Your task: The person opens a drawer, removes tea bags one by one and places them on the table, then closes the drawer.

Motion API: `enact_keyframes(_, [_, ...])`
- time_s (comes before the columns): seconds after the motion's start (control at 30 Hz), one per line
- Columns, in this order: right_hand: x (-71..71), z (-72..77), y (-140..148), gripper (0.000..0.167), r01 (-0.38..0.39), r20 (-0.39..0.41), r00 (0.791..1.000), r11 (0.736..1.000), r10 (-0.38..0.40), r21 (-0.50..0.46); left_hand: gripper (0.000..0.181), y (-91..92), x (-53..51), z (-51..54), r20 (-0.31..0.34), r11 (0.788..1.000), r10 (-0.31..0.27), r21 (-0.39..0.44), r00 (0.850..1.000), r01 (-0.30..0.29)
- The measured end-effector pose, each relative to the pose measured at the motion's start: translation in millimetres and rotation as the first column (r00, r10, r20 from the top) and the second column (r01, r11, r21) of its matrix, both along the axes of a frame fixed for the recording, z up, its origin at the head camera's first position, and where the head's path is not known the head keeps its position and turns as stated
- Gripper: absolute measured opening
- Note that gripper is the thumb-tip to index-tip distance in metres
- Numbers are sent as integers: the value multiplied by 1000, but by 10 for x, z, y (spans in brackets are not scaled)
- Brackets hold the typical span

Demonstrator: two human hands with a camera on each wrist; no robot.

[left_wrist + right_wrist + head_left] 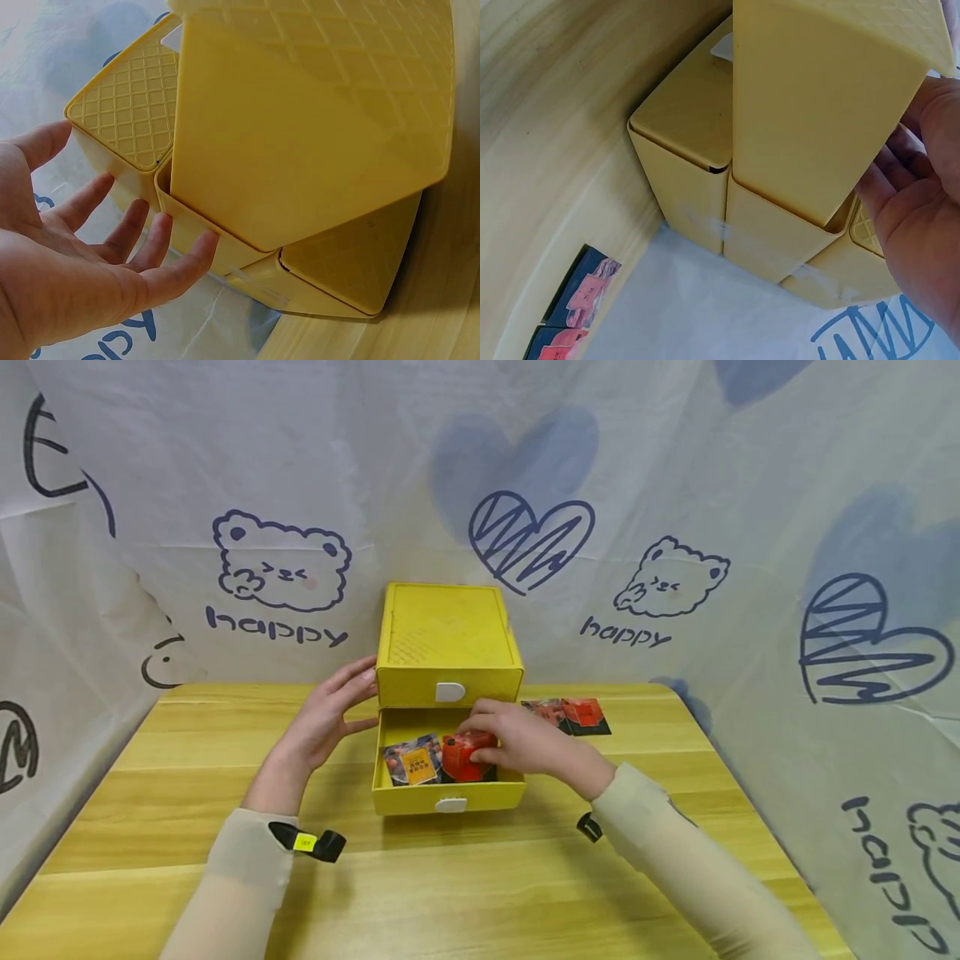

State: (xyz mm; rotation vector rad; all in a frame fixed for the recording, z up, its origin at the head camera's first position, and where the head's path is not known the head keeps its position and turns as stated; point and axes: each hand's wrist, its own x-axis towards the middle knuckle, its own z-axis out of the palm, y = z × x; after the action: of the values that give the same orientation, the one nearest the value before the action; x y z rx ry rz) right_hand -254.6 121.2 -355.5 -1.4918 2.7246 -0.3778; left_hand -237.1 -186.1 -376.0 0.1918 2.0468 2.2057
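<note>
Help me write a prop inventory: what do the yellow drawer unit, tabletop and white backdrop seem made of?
Yellow drawer unit: likely semi-gloss plastic, given its moulded lattice texture and rounded edges.
Tabletop: wood or wood-look laminate with a light sheen, showing grain bands.
White backdrop: seemingly matte, thin cloth or plastic sheet, judging by its creases.

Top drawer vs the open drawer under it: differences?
The top drawer is shut; the open drawer is pulled out. The top drawer hides its inside; the open drawer shows cards. The right hand reaches into the open drawer, not the top drawer. Both are yellow with white tabs.
</note>
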Motion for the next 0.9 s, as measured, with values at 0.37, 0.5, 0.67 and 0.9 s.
enact_keyframes(0.37, [25,-10,35,34,32,131,991,998,-26,-45,68,1,10,-4,-9,1000,-2,-3,1000,2])
enact_keyframes(0.5, [41,-15,63,32,33,167,986,996,-18,-85,68,1,11,-8,-6,1000,-4,-2,1000,4])
enact_keyframes(0.67, [63,-22,100,27,56,167,985,990,-34,-128,68,-1,6,-11,-7,1000,-4,-3,1000,4])
enact_keyframes(0.9, [96,-9,173,19,110,158,985,968,-75,-227,68,-5,-2,-13,-5,1000,2,1,1000,-2])
